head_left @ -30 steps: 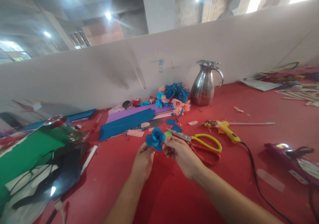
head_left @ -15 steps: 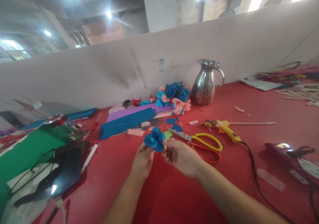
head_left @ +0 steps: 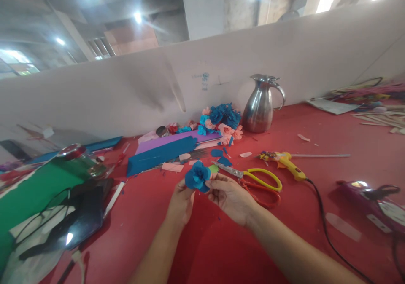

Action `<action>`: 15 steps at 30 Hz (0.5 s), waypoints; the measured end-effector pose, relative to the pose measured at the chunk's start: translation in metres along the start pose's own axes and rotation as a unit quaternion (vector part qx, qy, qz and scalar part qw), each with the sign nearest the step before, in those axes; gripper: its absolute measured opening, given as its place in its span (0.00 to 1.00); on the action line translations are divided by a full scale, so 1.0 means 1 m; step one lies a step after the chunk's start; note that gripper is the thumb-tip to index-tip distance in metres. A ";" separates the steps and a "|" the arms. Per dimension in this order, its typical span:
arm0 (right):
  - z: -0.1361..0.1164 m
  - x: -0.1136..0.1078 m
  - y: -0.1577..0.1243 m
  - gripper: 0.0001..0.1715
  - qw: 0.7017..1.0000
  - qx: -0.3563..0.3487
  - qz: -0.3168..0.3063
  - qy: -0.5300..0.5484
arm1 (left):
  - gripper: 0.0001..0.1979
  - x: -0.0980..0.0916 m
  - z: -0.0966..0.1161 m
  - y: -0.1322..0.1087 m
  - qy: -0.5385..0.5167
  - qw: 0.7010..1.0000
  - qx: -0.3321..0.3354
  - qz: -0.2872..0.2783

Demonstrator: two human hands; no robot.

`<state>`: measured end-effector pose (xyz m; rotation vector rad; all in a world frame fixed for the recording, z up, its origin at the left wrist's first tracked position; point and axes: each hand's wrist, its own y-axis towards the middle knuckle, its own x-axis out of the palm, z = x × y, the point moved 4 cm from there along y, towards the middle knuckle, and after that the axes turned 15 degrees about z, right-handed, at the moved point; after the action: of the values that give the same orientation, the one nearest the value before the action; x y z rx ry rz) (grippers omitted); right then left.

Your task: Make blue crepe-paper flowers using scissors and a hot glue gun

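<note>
A blue paper flower with layered petals is held above the red table, between my two hands. My left hand is closed on its lower left side, partly hidden behind the petals. At the flower's right edge, my right hand pinches a petal between thumb and fingers. Just beyond my right hand lie scissors with one yellow and one red handle. A light green paper piece and several blue paper scraps rest near the blades.
A yellow glue gun with a black cord lies to the right, near a purple power strip. Finished paper flowers are heaped beside a steel jug. Blue paper, a glass jar and a dark phone-like object lie left.
The blue flower has shifted very slightly to the right and turned a little in my fingers. Both hands keep hold of it; the other things stay where they were.
</note>
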<state>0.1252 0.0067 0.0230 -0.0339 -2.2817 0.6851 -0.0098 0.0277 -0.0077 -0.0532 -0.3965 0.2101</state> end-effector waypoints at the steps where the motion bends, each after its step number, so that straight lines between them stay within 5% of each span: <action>1: -0.001 0.000 0.001 0.17 1.000 -0.016 0.000 0.003 | 0.05 0.000 0.000 0.000 0.001 1.000 0.006 -0.005; 15: -0.008 -0.001 0.000 0.17 0.996 -0.091 0.007 -0.025 | 0.05 0.000 0.013 -0.006 0.130 0.985 0.113 0.010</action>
<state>0.1311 0.0099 0.0272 -0.1204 -2.3884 0.4883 -0.0137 0.0223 0.0046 0.1383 -0.1110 0.2626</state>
